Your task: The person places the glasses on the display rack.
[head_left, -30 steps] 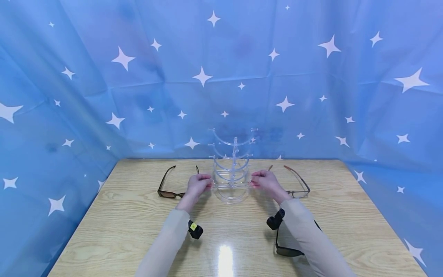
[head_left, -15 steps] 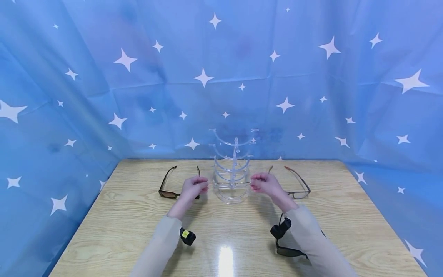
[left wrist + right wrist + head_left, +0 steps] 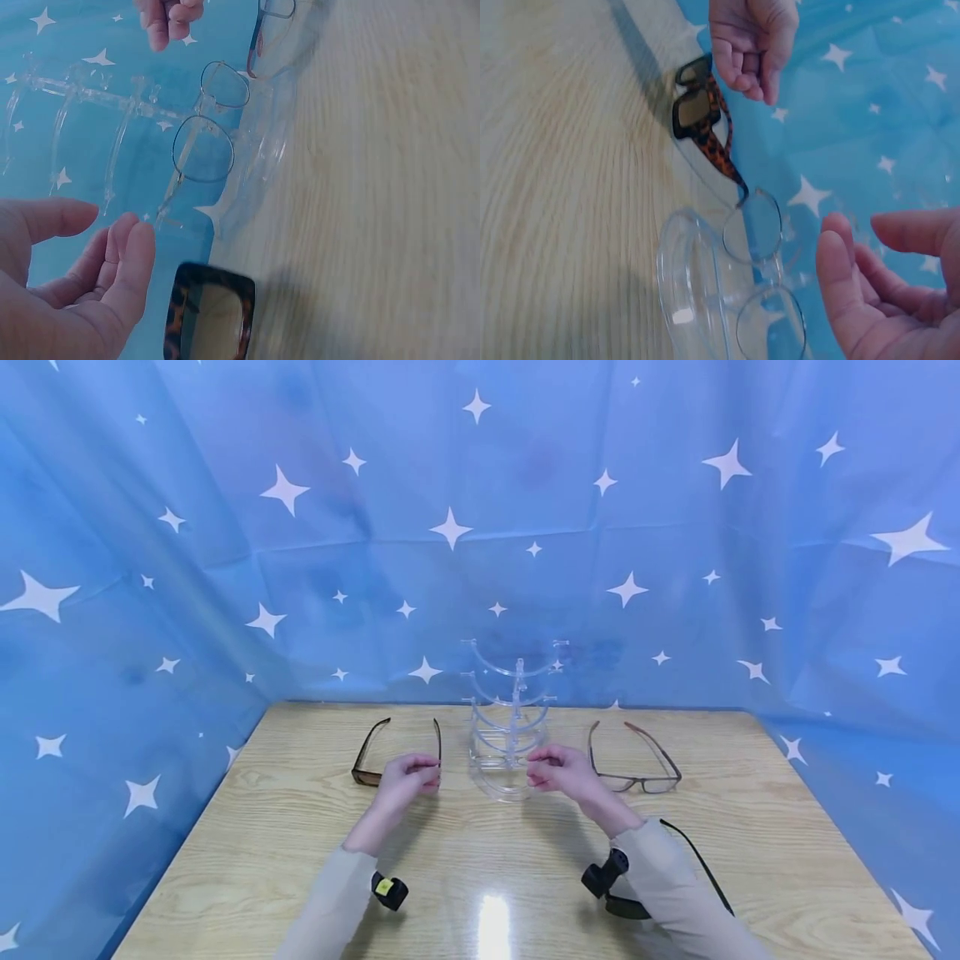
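While a clear, curved stand [image 3: 514,714] holds round wire glasses [image 3: 199,115], the left grip [image 3: 403,785] and right grip [image 3: 568,773] gape.

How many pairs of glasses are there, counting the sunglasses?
4: wire-rimmed glasses on the clear stand, tortoiseshell sunglasses partly behind the left hand, thin-framed glasses right of the stand, and black sunglasses partly covered by the right sleeve. More may be hidden.

text: none legible | yellow sticker [image 3: 384,887] on left wrist camera [image 3: 395,897]: mark too small
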`<state>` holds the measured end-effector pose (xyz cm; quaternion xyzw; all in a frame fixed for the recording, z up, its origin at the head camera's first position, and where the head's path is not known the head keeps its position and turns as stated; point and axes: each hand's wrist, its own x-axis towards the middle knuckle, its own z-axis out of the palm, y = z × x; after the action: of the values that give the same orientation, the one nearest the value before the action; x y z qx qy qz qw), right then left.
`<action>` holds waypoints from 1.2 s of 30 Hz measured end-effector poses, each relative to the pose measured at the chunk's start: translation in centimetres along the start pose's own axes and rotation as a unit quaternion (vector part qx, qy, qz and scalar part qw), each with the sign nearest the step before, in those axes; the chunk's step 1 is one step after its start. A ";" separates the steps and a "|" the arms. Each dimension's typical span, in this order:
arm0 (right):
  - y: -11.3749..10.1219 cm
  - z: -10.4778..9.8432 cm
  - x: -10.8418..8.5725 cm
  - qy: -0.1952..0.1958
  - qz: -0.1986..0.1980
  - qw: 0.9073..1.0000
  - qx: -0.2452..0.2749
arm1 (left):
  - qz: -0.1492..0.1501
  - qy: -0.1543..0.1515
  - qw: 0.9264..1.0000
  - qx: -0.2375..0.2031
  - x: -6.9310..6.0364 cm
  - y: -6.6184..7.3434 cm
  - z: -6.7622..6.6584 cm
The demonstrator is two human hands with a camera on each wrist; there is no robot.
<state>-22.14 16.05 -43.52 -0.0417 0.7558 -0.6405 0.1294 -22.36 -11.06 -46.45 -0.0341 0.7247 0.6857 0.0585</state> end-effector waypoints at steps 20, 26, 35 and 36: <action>-0.9 4.3 0.3 -0.082 -0.020 0.996 -0.013 | -0.018 0.042 0.999 0.012 -2.4 -1.5 -6.1; -0.8 5.6 1.1 -0.090 -0.015 0.996 -0.015 | -0.029 0.045 0.998 0.016 -2.5 -2.2 -7.7; -0.7 7.8 2.4 -0.077 0.000 0.997 -0.008 | -0.049 0.065 0.997 -0.012 -2.3 -2.8 -10.0; -0.7 8.0 2.5 -0.073 0.003 0.997 -0.007 | -0.052 0.067 0.996 -0.020 -2.3 -2.8 -10.3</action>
<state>-22.60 7.73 -44.34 -0.0870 0.7488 -0.6303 0.1857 -20.16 -21.52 -48.39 -0.1188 0.7104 0.6922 0.0443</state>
